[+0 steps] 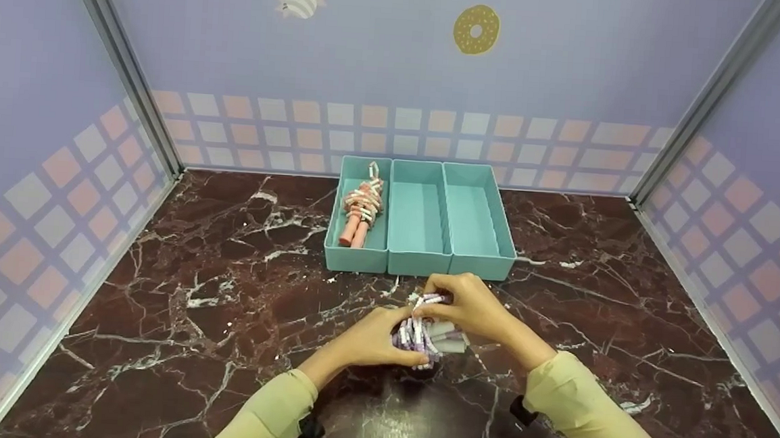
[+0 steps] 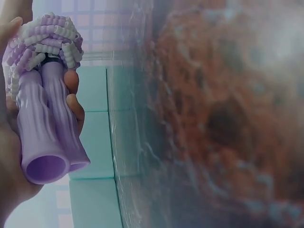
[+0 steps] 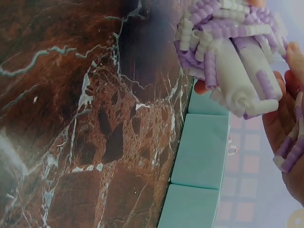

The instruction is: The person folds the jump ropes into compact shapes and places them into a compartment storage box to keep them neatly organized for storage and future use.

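Note:
A purple-and-white beaded jump rope (image 1: 415,337) is bunched into a bundle above the table. My left hand (image 1: 376,339) grips it from the left side, thumb in front. On the right, my right hand (image 1: 469,308) pinches a beaded strand at the top of the bundle. Smooth, hollow-ended handles (image 2: 42,126) look lavender in the left wrist view. In the right wrist view the handles (image 3: 240,78) look whitish, and a loose beaded strand (image 3: 290,147) hangs by the right hand. Parts of the rope lie hidden behind the fingers.
Beyond the hands stands a teal box (image 1: 418,263) with three compartments side by side. Its left compartment holds a pink-and-white beaded jump rope (image 1: 363,207). The dark marbled table (image 1: 248,319) is bordered by patterned panels (image 1: 399,64) at the back and both sides.

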{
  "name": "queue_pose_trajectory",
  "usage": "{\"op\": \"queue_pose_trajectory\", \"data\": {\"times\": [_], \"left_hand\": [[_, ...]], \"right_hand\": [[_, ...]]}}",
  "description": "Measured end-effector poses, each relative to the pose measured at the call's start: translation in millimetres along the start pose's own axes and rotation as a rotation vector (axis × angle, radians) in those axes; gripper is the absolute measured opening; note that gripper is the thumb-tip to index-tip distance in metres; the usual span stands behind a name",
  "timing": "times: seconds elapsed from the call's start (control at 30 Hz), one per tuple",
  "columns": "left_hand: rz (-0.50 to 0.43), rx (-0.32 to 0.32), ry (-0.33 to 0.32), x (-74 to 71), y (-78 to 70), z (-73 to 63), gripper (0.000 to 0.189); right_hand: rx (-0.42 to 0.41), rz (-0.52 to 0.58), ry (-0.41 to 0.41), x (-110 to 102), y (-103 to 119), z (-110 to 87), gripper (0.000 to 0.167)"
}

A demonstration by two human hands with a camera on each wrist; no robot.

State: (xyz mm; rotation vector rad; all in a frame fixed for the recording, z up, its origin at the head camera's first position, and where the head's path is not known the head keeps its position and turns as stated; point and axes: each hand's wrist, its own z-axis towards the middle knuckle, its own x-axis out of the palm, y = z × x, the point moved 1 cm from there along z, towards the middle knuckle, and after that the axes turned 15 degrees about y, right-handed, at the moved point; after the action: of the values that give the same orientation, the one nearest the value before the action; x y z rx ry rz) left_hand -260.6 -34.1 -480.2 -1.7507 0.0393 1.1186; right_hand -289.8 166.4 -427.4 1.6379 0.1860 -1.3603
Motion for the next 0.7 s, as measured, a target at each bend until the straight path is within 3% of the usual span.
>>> {"op": "queue_pose_trajectory", "data": {"times": [0.4,0.7], "left_hand": [[-0.075,0.031,-0.001,0.0,3.9,-1.3,0.076],[-0.249,0.048,-0.055,-4.6,3.6,-3.7,0.074]], "right_hand": [[0.04,0.307,0.144,-2,-16,5.1,0.025],[0.023,0.429,0.097,3,-37,1.8,0.016]]}}
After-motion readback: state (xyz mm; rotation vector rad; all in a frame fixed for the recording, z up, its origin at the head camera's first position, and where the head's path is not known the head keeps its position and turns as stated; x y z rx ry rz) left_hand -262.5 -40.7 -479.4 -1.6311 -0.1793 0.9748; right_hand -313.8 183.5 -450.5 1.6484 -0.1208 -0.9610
